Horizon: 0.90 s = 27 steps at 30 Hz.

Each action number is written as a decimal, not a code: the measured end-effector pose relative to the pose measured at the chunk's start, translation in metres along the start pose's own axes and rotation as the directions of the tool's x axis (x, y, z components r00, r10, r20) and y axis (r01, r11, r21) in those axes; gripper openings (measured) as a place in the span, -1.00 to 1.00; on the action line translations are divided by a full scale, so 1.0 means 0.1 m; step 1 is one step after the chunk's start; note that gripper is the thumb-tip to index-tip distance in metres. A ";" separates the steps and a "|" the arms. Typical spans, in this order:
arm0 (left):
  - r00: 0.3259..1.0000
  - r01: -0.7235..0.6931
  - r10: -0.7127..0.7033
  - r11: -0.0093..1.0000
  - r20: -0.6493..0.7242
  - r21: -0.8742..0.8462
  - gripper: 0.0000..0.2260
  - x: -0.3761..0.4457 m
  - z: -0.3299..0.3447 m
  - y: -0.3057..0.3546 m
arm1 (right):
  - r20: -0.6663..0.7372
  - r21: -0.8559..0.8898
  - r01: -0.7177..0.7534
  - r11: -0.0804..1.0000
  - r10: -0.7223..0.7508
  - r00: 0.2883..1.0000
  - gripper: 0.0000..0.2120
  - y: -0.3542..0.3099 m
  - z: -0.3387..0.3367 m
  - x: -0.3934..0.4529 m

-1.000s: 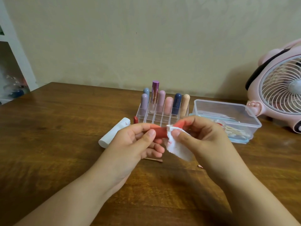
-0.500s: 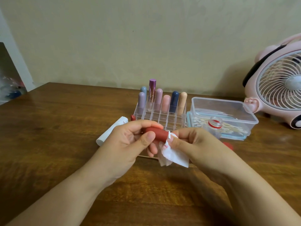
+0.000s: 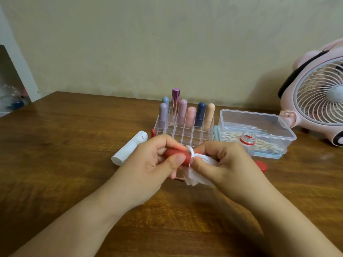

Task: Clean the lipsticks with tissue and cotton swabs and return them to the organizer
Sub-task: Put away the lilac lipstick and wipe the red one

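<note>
While a red lipstick [image 3: 176, 158] is gripped lengthwise in the left hand [image 3: 148, 167], above the wooden table [image 3: 65, 145], its right end is pressed into a crumpled white tissue [image 3: 196, 171] pinched by the right hand [image 3: 226, 164]. Behind the hands, seven capped lipsticks are held upright in the back rows of the clear organizer [image 3: 185, 132]. A box of cotton swabs [image 3: 259, 140] is set just to its right.

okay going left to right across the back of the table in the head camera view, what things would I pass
White tissue roll → clear lipstick organizer with its capped lipsticks → clear plastic box over the cotton swabs → pink fan.
</note>
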<state>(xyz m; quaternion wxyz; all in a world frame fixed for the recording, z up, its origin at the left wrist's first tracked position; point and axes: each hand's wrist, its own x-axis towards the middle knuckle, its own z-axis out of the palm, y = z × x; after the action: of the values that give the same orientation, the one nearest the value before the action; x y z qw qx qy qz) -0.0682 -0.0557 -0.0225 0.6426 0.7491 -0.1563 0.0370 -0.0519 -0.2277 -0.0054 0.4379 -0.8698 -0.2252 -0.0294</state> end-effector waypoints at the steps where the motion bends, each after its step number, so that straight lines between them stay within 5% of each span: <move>1: 0.999 -0.033 0.033 0.999 0.008 0.007 -0.91 -0.01 0.00 0.00 | 0.013 0.035 -0.021 0.999 0.021 1.000 -0.88 0.00 0.00 0.01; 7: 0.996 0.070 -0.073 0.996 -0.057 -0.056 -0.69 0.03 0.02 -0.02 | -0.020 0.028 -0.026 0.999 0.026 0.999 -0.88 0.02 -0.01 0.03; 11: 0.997 -0.008 0.010 0.999 -0.080 0.033 -0.95 0.04 0.00 -0.05 | -0.030 -0.007 -0.030 1.000 0.030 0.999 -0.89 0.04 -0.01 0.04; 14: 0.994 -0.061 0.060 0.998 -0.088 -0.006 -0.85 0.06 0.03 -0.08 | -0.029 0.082 -0.070 0.994 0.072 0.997 -0.87 0.07 -0.05 0.08; 19: 0.994 0.041 -0.044 0.999 -0.103 -0.032 -0.83 0.12 0.10 -0.06 | -0.063 0.024 -0.028 0.999 0.030 0.998 -0.89 0.12 -0.11 0.11; 21: 0.993 0.011 -0.011 1.000 -0.121 0.000 -0.93 0.13 0.10 -0.06 | -0.062 0.000 -0.043 0.999 0.043 0.997 -0.88 0.14 -0.12 0.11; 27: 0.968 -0.015 0.060 0.984 -0.246 0.180 -0.79 0.10 0.12 -0.10 | -0.118 -0.046 -0.196 0.980 0.189 0.975 -0.85 0.24 -0.12 0.16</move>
<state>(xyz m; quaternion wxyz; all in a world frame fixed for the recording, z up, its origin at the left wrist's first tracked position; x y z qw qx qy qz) -0.0576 -0.0680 -0.0317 0.5874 0.7894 -0.0844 0.1571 -0.0259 -0.2440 -0.0120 0.4258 -0.8966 -0.1137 -0.0426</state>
